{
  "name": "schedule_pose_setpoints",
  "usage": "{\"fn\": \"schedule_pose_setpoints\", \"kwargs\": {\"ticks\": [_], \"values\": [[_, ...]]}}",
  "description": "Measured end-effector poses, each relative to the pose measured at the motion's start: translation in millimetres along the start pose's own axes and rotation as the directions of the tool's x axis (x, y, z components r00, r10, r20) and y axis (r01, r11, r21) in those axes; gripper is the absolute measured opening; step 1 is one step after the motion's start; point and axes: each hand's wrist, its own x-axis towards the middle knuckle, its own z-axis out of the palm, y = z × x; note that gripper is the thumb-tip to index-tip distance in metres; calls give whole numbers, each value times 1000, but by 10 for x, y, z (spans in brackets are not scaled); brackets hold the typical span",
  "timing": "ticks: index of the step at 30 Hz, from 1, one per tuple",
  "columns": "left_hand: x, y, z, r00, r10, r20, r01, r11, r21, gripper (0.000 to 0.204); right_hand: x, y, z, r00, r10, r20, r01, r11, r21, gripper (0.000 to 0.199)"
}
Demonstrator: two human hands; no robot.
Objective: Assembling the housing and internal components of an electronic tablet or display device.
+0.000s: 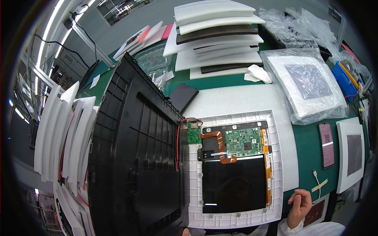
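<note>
At the worktop's [309, 143] near edge, I view a ribbed black plastic cover [138, 157] beside a white frame [277, 177] housing green circuit boards [238, 137]. Right grip [300, 207]: half-open, empty; left grip [186, 232]: mostly hidden, I cannot tell.

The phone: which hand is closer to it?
Right. In the picture, the right hand is below and left of the phone; the left hand is much farther left, at the lower edge.
</note>
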Motion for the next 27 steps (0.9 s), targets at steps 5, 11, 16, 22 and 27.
{"fn": "schedule_pose_setpoints", "kwargs": {"ticks": [5, 11, 16, 22, 27], "values": [[0, 8, -10, 1000, 4, 5, -4, 1000, 3, 15, 7, -70, 23, 1000, 13, 27, -12, 1000, -9, 17], [-17, 9, -40, 1000, 10, 2, -10, 1000, 0, 15, -3, -78, 38, 999, 24, 32, -24, 1000, -10, 18], [-51, 26, -63, 999, 35, 14, -35, 999, -11, 15, 14, -101, 13, 997, 41, 58, -43, 999, 27, 16], [-104, 55, -165, 996, 88, 24, -87, 996, -22, 14, 26, -122, 29, 997, 13, 78, -19, 997, 75, 14], [-170, 112, -252, 986, 158, 43, -156, 987, -46, 14, 51, -158, 13, 992, 6, 122, -24, 990, 140, 14]]}}
